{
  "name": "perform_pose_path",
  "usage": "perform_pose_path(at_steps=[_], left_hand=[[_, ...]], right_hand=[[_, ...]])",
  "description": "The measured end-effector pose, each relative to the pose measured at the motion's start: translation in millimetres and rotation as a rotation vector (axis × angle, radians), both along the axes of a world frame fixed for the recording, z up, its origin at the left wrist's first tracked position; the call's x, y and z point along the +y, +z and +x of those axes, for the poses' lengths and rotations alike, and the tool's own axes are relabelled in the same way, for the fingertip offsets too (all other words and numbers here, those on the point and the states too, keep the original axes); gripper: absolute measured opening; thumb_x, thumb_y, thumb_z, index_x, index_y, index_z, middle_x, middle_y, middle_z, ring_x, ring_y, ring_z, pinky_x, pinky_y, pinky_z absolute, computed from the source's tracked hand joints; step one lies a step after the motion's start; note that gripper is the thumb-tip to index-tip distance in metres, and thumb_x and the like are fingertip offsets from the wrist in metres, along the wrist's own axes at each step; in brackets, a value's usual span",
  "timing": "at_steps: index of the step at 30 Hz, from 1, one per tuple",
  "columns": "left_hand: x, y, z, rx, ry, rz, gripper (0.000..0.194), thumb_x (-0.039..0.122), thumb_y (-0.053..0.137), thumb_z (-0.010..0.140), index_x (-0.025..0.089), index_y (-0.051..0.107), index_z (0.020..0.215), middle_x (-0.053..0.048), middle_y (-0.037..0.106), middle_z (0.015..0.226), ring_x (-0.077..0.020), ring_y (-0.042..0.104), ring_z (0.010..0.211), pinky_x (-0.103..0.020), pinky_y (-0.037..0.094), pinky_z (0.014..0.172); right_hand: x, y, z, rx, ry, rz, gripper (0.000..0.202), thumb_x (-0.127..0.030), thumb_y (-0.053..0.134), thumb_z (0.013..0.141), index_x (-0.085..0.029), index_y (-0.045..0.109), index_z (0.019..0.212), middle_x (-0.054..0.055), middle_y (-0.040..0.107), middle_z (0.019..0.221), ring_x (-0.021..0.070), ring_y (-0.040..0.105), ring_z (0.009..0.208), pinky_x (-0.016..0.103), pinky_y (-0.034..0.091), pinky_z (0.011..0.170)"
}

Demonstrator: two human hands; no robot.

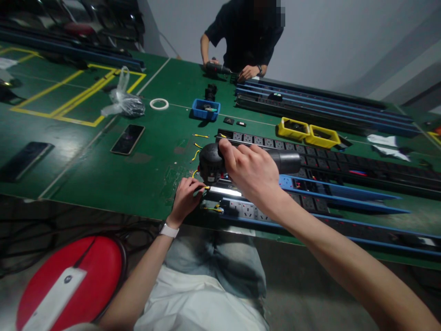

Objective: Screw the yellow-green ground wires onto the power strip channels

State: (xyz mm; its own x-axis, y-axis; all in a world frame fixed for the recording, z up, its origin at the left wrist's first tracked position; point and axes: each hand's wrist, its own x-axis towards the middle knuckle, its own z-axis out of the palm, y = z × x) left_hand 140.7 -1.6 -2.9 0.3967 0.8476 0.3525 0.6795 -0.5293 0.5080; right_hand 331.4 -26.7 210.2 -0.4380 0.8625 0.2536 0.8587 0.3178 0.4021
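My right hand (253,172) is wrapped round a black power drill (287,162), held over the left ends of the socket strips. Below and left of the drill, my left hand (188,195) pinches a short yellow wire (206,187) at the end of a strip. A socket strip (248,210) in a blue housing lies nearer the table's front edge, with another yellow wire (215,209) at its end. Loose yellow wires (200,135) lie on the green table beyond my left hand. The drill's tip is hidden.
A blue bin (206,110), yellow bins (292,128), a tape ring (159,104), a plastic bag (127,103) and a phone (128,139) are on the green table (168,161). Across it a person (248,37) holds another drill. A red stool (99,276) stands at lower left.
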Motion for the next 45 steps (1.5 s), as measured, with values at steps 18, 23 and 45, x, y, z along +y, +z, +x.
perform_pose_path(at_steps=[18, 23, 45], left_hand=[[0.3, 0.3, 0.0, -0.011, 0.003, -0.023, 0.019, 0.03, 0.055, 0.096, 0.021, 0.07, 0.102, -0.007, 0.063, 0.1, -0.0218, 0.053, 0.096, -0.036, 0.044, 0.087], [0.5, 0.1, -0.3, -0.014, -0.002, -0.027, 0.019, 0.031, 0.055, 0.097, 0.021, 0.071, 0.102, -0.007, 0.062, 0.1, -0.0221, 0.052, 0.097, -0.036, 0.044, 0.088], [0.5, -0.3, -0.3, 0.005, -0.003, -0.01, 0.017, 0.027, 0.054, 0.096, 0.021, 0.07, 0.101, -0.007, 0.063, 0.101, -0.0231, 0.051, 0.096, -0.036, 0.044, 0.086]], right_hand=[[2.2, 1.3, -0.2, -0.017, -0.028, -0.016, 0.044, -0.01, 0.031, 0.095, -0.01, 0.037, 0.139, 0.006, 0.069, 0.087, 0.0163, 0.059, 0.079, 0.032, 0.027, 0.069], [4.2, -1.2, 1.7, -0.01, -0.032, 0.005, 0.044, -0.011, 0.03, 0.096, -0.01, 0.038, 0.139, 0.006, 0.069, 0.088, 0.0171, 0.059, 0.081, 0.033, 0.028, 0.07], [2.0, -4.3, 0.9, 0.014, 0.036, 0.07, 0.039, -0.009, 0.031, 0.097, -0.012, 0.042, 0.134, 0.005, 0.069, 0.087, 0.0165, 0.057, 0.078, 0.033, 0.027, 0.071]])
